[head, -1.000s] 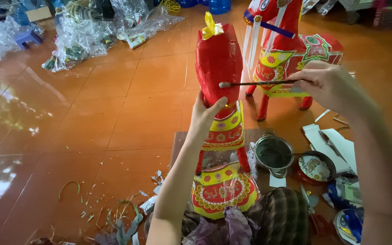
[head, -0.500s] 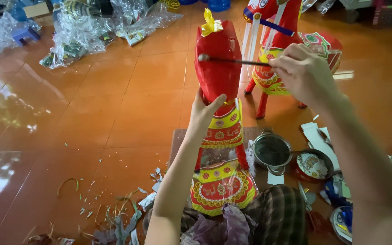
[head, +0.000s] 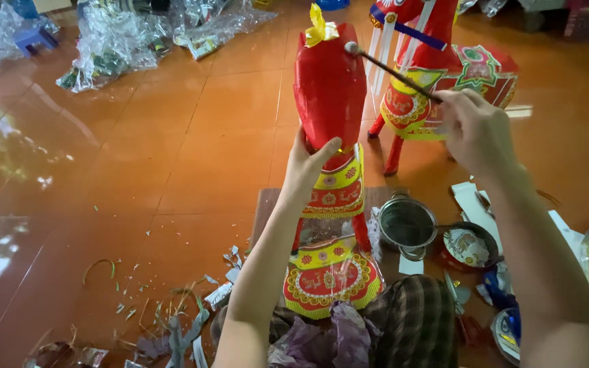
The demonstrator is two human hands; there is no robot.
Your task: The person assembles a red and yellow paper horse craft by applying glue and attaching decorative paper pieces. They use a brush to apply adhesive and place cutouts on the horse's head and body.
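left hand [head: 306,163] gripped red paper horse [head: 330,88] | right hand [head: 475,129] held thin stick [head: 393,70] at its head | trimmings mostly on, head unfinished

Bare floor [head: 192,157] lies open leftward; a second paper horse [head: 438,82] crowds the right.

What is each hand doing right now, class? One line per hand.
Left hand: closed around the red paper figure, holding it upright.
Right hand: closed on a thin stick, its tip at the figure's top.
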